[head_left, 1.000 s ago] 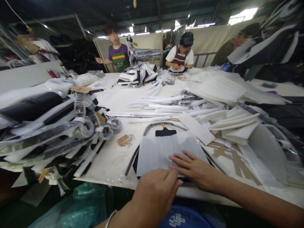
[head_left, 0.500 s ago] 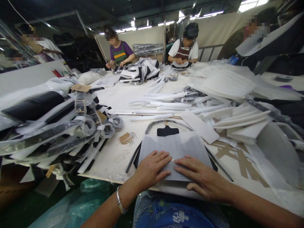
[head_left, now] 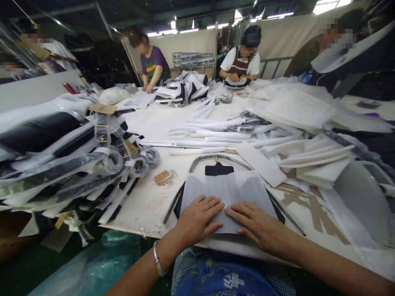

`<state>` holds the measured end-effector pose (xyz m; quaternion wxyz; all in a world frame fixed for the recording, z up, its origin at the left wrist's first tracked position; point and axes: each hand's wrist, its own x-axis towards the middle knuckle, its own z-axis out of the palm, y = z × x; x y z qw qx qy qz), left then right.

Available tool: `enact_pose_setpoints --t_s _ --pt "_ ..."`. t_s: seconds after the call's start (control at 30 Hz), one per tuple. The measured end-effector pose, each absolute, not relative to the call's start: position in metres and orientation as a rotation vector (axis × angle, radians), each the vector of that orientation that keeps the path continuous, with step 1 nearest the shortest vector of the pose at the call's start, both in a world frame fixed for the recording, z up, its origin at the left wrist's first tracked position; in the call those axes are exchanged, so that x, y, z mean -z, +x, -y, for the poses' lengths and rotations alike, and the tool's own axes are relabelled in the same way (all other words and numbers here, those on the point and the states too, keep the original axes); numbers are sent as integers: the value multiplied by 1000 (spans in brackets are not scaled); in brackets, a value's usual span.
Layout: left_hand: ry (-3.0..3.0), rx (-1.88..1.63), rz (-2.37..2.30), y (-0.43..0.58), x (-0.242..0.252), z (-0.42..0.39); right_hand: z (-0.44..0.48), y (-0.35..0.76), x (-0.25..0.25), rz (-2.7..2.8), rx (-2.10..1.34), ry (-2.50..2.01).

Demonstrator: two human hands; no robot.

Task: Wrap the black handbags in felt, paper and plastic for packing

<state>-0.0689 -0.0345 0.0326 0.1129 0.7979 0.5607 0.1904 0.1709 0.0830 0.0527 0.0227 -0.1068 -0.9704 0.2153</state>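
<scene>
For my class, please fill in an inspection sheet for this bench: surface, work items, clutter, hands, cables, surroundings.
Surface: pale table, scraps near its front edge.
Work items: grey sheet over a dark piece; black tab beyond.
Clutter: wrapped pile at left; white strips across the middle; brown strips at right.
Hands: left hand and right hand spread on the sheet, fingertips close.
Cables: nothing seen on the table.
Surroundings: two people at the far side; lights overhead.

We face a pale, laden worktop [head_left: 142, 207] | black bag [head_left: 219, 169] before us | brown tags [head_left: 161, 176] left of it | white tubes [head_left: 197, 151] lying beyond
</scene>
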Motion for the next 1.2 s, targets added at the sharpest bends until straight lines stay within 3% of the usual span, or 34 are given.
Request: enact_pose_setpoints --t_s 0.43,0.73,1.0,1.2 --pt "2445 -457 -1664 -66 -35 32 -76 171 -39 3065 -590 -422" --pt "2421 -299 -1594 -74 -48 26 -97 154 -78 3166 -653 -240" --pt "2438 -259 -1621 -87 -46 30 -90 179 -33 3044 -389 -362" --pt "2735 -298 -1686 -93 -17 24 -109 177 -15 2966 -414 -236"
